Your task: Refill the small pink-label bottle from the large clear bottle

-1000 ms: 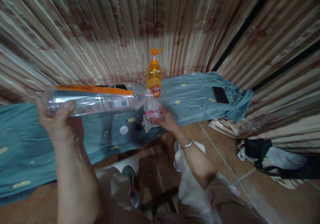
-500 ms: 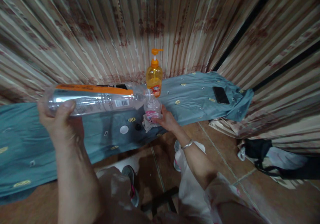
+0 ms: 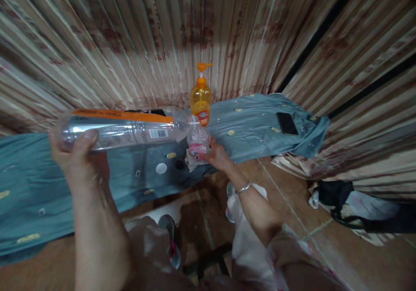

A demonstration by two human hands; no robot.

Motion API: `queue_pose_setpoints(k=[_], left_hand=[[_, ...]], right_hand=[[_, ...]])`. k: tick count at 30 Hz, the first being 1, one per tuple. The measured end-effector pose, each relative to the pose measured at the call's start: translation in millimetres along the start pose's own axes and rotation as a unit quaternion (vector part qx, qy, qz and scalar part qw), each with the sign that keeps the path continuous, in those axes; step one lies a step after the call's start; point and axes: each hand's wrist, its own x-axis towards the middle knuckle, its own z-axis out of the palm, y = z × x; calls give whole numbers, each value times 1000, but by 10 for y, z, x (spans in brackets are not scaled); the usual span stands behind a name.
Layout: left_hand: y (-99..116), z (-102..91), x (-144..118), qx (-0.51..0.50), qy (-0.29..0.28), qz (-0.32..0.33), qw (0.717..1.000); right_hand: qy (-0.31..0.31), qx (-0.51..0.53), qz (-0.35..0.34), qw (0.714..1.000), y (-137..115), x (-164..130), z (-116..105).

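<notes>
My left hand (image 3: 76, 154) gripping big clear bottle (image 3: 125, 128) sideways, its mouth over small bottle (image 3: 198, 141) clasped by my right hand (image 3: 218, 156)

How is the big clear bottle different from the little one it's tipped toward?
The large clear bottle lies almost level in the air, held at its base by the left hand; the small bottle stands upright on the blue cloth, steadied by the right hand. The large clear bottle is far longer and carries an orange stripe; the small bottle is short with a pink label. Both are clear plastic, and their mouths meet.
</notes>
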Motion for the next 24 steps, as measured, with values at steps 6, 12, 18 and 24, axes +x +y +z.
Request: queue_pose_setpoints(k=[6,12,18,24], left_hand=[[-3,3,3,26,-9,9,1000],[-10,-10,0,15,6,9,1000],[8,0,-10,9,-2,0,1000],[-4,-9,1,-3,5,1,1000]], right_hand=[[-2,-5,5,1000,0,3,6],[0,2,5,1000,6,5,15],[5,-2,-7,1000,13,8,15],[0,4,2,1000,-10,4,-1]])
